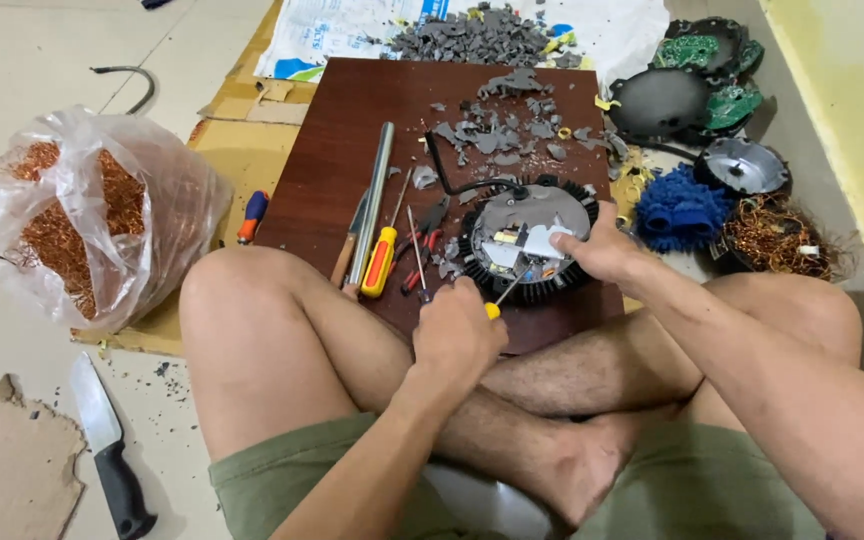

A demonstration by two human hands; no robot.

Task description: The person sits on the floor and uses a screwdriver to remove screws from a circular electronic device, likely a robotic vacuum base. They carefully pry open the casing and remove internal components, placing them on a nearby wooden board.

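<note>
Metal-finned, the round black lamp housing [527, 240] is looking heavy and stiff; right hand [602, 245] is pressing its rim, left hand [457, 330] is gripping a yellow-handled screwdriver [500, 300].

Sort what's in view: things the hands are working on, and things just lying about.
In hand: round black finned metal housing, steadied by right hand; yellow-handled screwdriver in left hand.

Lying about: clear bag of copper wire, black-handled knife, grey broken plastic pieces, green circuit boards.
</note>
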